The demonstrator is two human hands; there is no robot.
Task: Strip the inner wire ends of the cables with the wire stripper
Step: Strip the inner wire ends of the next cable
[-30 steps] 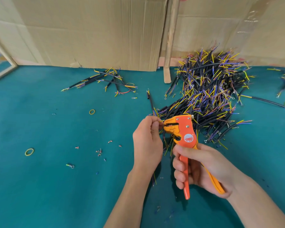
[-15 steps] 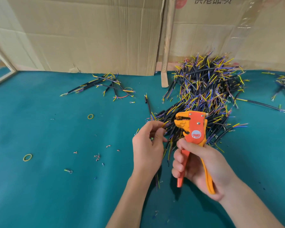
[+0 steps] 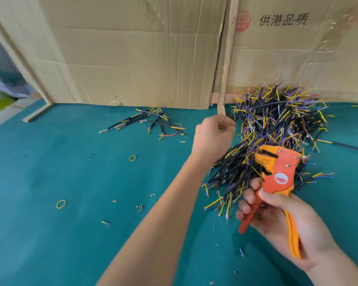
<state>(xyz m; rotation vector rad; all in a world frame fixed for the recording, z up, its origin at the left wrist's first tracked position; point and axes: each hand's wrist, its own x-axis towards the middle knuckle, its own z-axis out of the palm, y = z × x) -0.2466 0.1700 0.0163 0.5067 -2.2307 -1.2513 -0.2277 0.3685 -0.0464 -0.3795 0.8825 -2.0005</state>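
My right hand (image 3: pixel 281 221) grips the handles of the orange wire stripper (image 3: pixel 277 170), whose jaws point up and left over the near edge of the big pile of black cables (image 3: pixel 277 124) with yellow, blue and purple inner wires. My left hand (image 3: pixel 213 133) is stretched forward by the pile's left edge, just below the foot of a wooden stick (image 3: pixel 225 58). Its fingers are curled and blurred. No cable shows in it, though the fingers hide what lies inside them.
A small heap of cables (image 3: pixel 153 122) lies left of my left hand on the teal mat (image 3: pixel 70 234). Yellow rubber bands (image 3: pixel 61 204) and bits of stripped insulation (image 3: pixel 140 207) are scattered on the mat. Cardboard sheets (image 3: pixel 143 58) wall off the back.
My left hand left the stripper's jaws and reached forward to the far left edge of the pile; the cable it held is out of sight. The stripper drifted right.
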